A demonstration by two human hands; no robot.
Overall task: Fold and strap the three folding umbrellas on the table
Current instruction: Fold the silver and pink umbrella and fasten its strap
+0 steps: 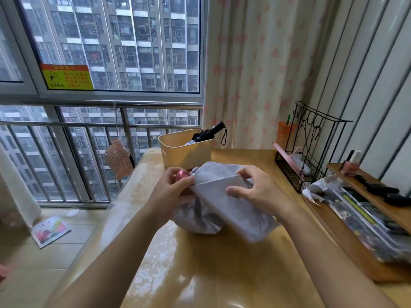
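Hands mid-fold on grey umbrella (224,203), table (200,263) centre. Left hand (171,192) pinches pink handle (182,175) end at 9 o'clock of the bundle; right hand (255,190) holds canopy pleats flat, fingers closed on fabric. Risk: loose panels at 6 o'clock bunch, roll goes fat, strap likely won't reach. Strap not visible. Black umbrella (208,133) already in beige bin (184,152) at 12 o'clock.

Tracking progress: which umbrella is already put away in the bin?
The black umbrella, standing in the yellow bin with its handle up. The pale grey umbrella is in both hands over the table.
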